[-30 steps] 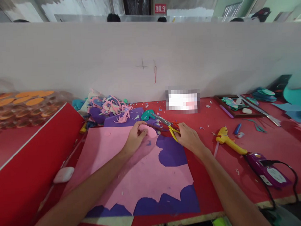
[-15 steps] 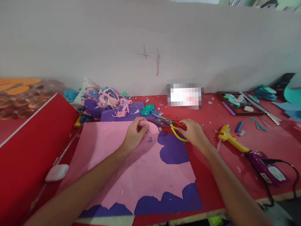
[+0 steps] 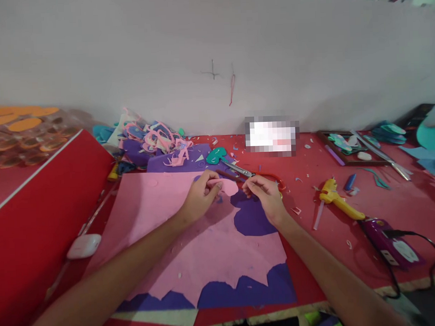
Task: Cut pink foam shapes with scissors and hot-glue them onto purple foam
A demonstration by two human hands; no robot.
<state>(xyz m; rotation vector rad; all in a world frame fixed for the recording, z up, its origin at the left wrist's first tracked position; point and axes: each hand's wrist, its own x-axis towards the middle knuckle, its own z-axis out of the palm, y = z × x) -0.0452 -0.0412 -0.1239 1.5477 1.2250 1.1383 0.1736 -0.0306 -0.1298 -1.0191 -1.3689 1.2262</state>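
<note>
Left hand [image 3: 200,196] pinching a pink cutout [image 3: 230,187].
From the cutout: right hand [image 3: 267,198], three o'clock, curled, grip unclear; scissors [image 3: 245,172], two o'clock.

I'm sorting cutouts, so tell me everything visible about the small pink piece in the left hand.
The pink piece is thin and plain, perhaps felt or foam, with a smooth, rounded end pointing towards the right hand. The left hand pinches it between thumb and fingers, which partly hide it. It appears over the larger pink sheet, near its cut edge.
</note>
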